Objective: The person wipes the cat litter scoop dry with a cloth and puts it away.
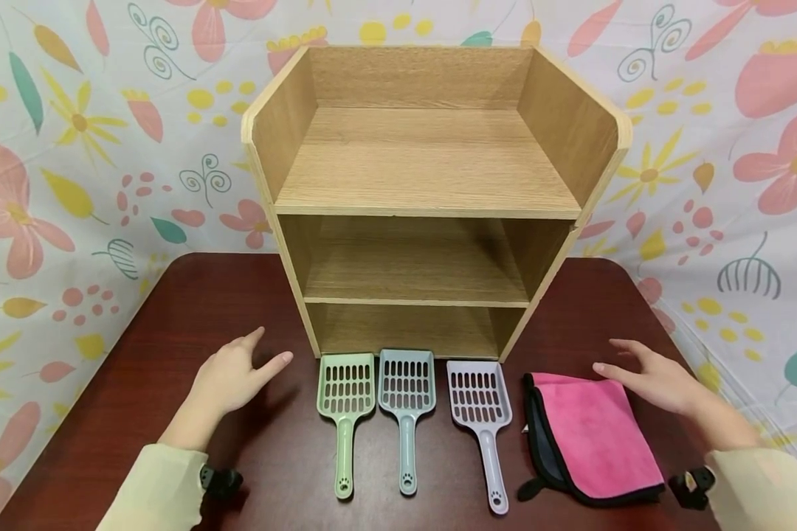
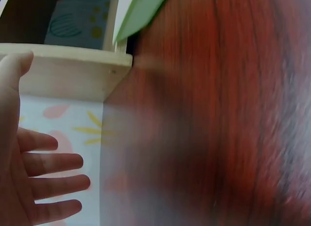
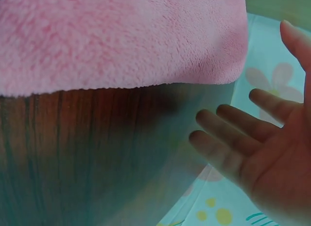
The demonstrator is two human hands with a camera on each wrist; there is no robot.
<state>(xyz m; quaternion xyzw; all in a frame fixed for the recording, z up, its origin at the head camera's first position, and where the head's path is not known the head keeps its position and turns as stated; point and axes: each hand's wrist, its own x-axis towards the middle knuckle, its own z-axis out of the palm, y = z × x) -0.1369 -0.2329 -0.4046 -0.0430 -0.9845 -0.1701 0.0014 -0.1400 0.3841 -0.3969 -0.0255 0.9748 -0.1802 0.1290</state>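
Observation:
My left hand (image 1: 229,376) hovers over the table left of a green litter scoop (image 1: 345,398), its fingers spread and holding nothing. In the left wrist view the same hand (image 2: 29,172) shows straight fingers. A blue-grey litter scoop (image 1: 407,398) and a pale lilac litter scoop (image 1: 481,405) lie beside the green one, handles toward me. Nearest to my right hand (image 1: 657,376) is a folded pink cloth (image 1: 594,435) with black edging. That hand hangs at the cloth's upper right, apart from it; the right wrist view shows its fingers (image 3: 228,158) extended, holding nothing.
A wooden shelf unit (image 1: 425,162) stands at the back of the dark red table (image 1: 192,317), its lower compartments facing me. The scoops' heads lie close to its front base. Behind and around hangs a flower-patterned cloth backdrop (image 1: 106,184).

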